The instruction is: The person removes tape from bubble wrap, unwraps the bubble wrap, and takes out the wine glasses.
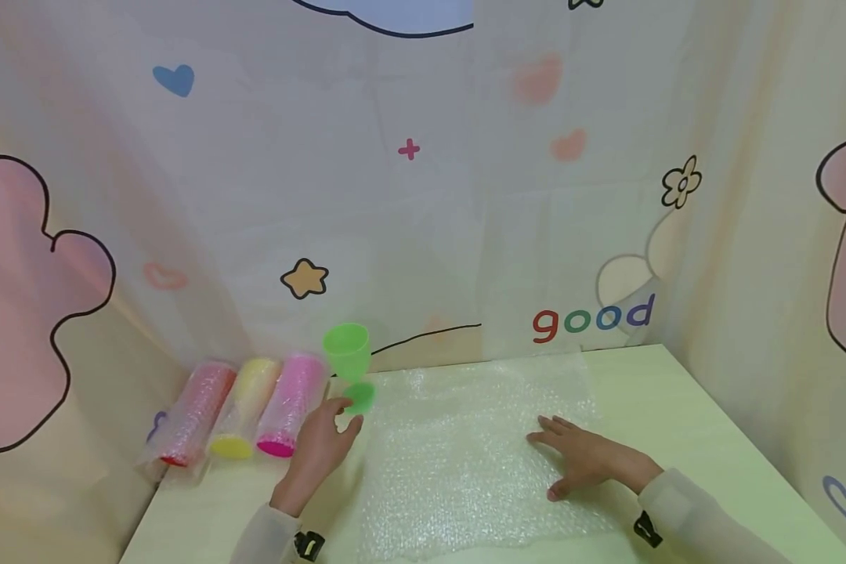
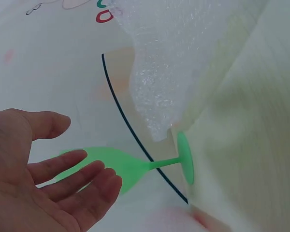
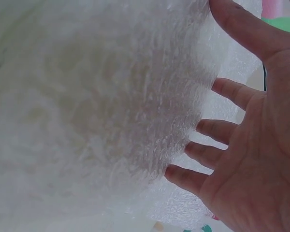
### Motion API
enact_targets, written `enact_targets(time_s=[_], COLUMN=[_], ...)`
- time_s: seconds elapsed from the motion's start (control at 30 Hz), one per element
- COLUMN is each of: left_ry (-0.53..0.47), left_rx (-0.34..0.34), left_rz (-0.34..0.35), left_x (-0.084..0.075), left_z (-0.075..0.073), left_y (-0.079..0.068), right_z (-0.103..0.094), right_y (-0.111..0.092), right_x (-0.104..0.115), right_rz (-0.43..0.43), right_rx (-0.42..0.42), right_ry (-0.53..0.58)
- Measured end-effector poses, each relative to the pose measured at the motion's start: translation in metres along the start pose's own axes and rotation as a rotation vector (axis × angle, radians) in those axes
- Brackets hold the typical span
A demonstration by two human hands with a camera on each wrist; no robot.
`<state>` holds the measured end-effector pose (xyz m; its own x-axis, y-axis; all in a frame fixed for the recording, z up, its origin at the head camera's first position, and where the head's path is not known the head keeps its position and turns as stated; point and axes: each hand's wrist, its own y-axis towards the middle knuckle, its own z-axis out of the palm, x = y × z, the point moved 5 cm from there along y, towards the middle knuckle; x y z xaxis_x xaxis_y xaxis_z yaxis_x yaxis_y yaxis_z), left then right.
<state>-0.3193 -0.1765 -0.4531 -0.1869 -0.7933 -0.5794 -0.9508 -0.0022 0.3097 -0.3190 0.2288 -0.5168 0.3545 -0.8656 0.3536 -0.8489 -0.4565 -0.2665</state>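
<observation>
A green plastic goblet [image 1: 348, 350] stands upright at the back of the table, by the left edge of a flat sheet of bubble wrap [image 1: 458, 462]. My left hand [image 1: 324, 439] is just in front of the goblet, thumb and fingers spread apart with nothing between them. In the left wrist view its fingers overlap the goblet's bowl [image 2: 128, 169], while the stem and round foot show fully. Over the right part of the sheet, my right hand [image 1: 585, 458] has its fingers spread, the fingertips resting on the bubble wrap.
Left of the goblet lie three bubble-wrapped bundles: a red one [image 1: 197, 407], a yellow one [image 1: 245, 407] and a pink one [image 1: 292, 403]. A printed curtain [image 1: 409, 219] hangs behind the pale table [image 1: 705, 439] and along both sides.
</observation>
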Motion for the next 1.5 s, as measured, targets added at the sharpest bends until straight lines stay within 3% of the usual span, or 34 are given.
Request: enact_targets(time_s=[0.33, 0.53, 0.67, 0.93, 1.13, 1.5], left_ry=[0.079, 0.111, 0.140, 0.200, 0.200, 0.198], left_rx=[-0.078, -0.132, -0.123, 0.010, 0.067, 0.027], left_rz=[0.080, 0.089, 0.085, -0.015, -0.069, -0.036], left_x=[0.002, 0.017, 0.030, 0.059, 0.073, 0.079], left_z=[-0.030, -0.041, -0.046, -0.040, -0.034, -0.032], left_y=[-0.008, -0.006, -0.001, 0.006, 0.005, 0.011], right_z=[-0.003, -0.001, 0.000, -0.001, 0.000, -0.004], right_y=[-0.001, 0.001, 0.002, 0.000, -0.002, -0.004], right_x=[0.002, -0.001, -0.001, 0.002, 0.002, 0.004], right_rz=[0.011, 0.018, 0.022, 0.015, 0.012, 0.002], right_rx=[0.011, 0.019, 0.025, 0.008, 0.015, 0.017], right_ry=[0.013, 0.008, 0.005, 0.004, 0.005, 0.023])
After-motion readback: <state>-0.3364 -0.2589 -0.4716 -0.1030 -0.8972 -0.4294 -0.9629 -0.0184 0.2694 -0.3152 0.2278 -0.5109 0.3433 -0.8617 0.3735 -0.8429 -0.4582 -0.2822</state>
